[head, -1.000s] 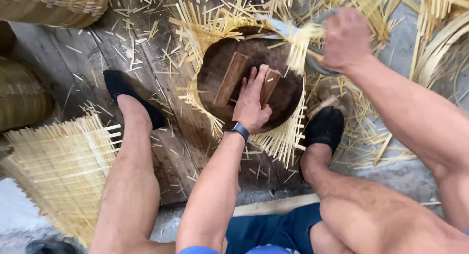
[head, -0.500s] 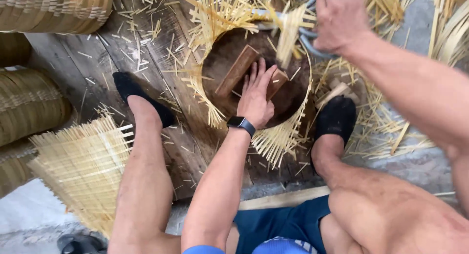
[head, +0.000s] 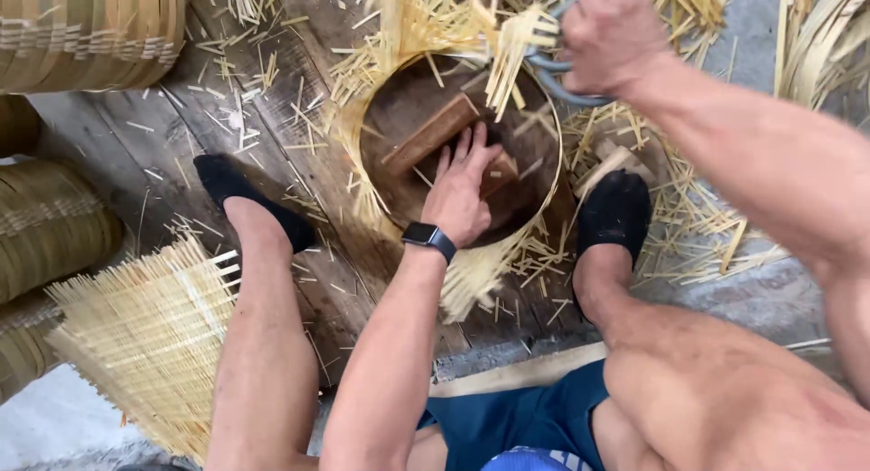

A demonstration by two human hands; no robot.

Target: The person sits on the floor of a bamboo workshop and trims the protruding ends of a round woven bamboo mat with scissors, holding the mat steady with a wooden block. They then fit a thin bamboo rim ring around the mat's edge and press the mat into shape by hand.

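Note:
My left hand [head: 464, 192], with a dark watch on the wrist, presses flat with spread fingers on a wooden block [head: 431, 138] inside a round bamboo basket [head: 396, 118] whose rim bristles with loose strip ends. My right hand [head: 609, 38] is closed around the grey handles of large shears [head: 555, 80] at the basket's far rim, where a tuft of bamboo strips [head: 513, 47] sticks up. The basket sits between my two feet in black shoes.
Worn wooden planks [head: 181, 118] strewn with bamboo offcuts. A woven bamboo mat [head: 145, 335] lies at lower left. Finished woven baskets [head: 86, 32] stack along the left edge. Bundles of bamboo strips [head: 816, 45] lie at upper right.
My right hand with the shears has shifted along the far rim toward the top of view. My left hand stays pressed inside the basket. The view has drawn closer.

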